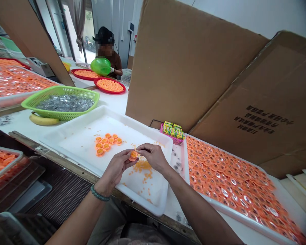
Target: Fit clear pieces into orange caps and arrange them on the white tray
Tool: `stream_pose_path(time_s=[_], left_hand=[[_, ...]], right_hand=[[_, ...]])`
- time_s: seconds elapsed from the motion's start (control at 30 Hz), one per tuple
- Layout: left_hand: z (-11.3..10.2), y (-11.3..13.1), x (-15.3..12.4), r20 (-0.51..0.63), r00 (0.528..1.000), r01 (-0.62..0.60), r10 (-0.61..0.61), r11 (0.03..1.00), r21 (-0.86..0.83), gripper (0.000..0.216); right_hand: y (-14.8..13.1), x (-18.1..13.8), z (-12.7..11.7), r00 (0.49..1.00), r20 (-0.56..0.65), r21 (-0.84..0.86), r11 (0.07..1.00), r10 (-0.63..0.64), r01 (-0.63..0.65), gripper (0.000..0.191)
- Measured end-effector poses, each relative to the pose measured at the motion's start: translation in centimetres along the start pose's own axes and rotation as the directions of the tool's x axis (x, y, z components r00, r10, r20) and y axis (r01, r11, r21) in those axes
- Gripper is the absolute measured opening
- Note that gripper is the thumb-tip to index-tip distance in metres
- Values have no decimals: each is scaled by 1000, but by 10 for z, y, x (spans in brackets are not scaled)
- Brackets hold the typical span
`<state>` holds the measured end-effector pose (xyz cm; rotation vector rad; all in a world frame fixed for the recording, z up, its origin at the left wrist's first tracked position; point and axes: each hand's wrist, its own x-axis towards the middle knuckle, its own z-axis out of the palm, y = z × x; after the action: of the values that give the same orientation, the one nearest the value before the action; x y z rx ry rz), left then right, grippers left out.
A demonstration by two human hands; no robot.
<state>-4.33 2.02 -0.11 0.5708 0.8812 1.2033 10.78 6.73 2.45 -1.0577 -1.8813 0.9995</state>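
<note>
Over the white tray (86, 126), my left hand (118, 165) grips a small round orange plastic cup (133, 154) with yellow bits inside. My right hand (153, 156) reaches in from the other side, its thumb and forefinger pinched together at the cup's rim; what they hold, if anything, is too small to make out. Below the hands lies a loose scatter of tiny yellow pieces (142, 166). Left of them, several filled orange cups (105, 143) stand in a cluster on the tray floor.
A green basket (63, 90) of clear plastic parts and a banana (44, 119) lie left. At right is a tray of orange pieces (226, 177), before cardboard (188, 68). A pink basket (177, 139) holds yellow-green packets. Behind, a person (114, 61) handles a green bowl (100, 66).
</note>
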Motion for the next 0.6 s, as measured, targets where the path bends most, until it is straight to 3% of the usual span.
stream_pose_path(time_s=[0.1, 0.17, 0.27, 0.47, 0.6], left_hand=[[-1, 2, -1, 18, 1000, -7, 8, 999, -49, 17], [-2, 3, -2, 39, 999, -18, 20, 997, -71, 15], [-3, 4, -4, 70, 996, -52, 58, 994, -92, 14], [-2, 2, -5, 54, 992, -118, 118, 993, 10, 18], [-3, 3, -6, 92, 996, -31, 18, 989, 144, 46]], right_hand=[[8, 0, -6, 987, -140, 7, 997, 79, -79, 11], [12, -4, -8, 982, -172, -100, 990, 85, -103, 10], [10, -17, -2, 991, -130, -252, 967, 15, -48, 14], [-9, -36, 20, 981, -122, -251, 961, -152, 118, 30], [-7, -32, 11, 987, -72, -272, 955, -141, 116, 23]])
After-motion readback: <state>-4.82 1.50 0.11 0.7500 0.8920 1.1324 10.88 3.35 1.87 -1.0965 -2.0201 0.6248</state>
